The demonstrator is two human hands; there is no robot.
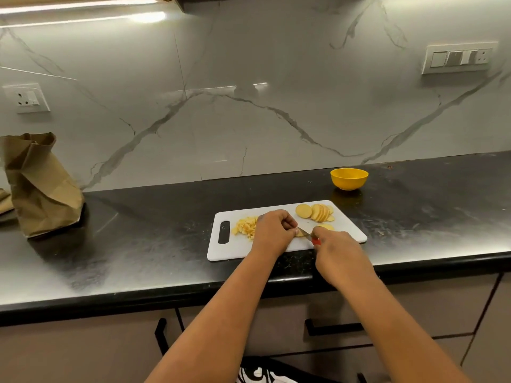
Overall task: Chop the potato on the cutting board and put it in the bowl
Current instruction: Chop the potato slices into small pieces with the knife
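Spanning the scene, the black counter (138, 239) carries a crumpled brown paper bag (41, 186) at its left end and a white cutting board (237, 250) at its front edge. A yellow bowl (349, 178) stands beyond the board's far right corner, well apart from both hands. The left hand (272, 232) pins a potato slice (300, 233) with curled fingers; the right hand (336, 246) grips a red-handled knife (305, 230). Potato rounds (315, 212) fan along the far edge; chopped pieces (246, 226) sit by the board's handle slot.
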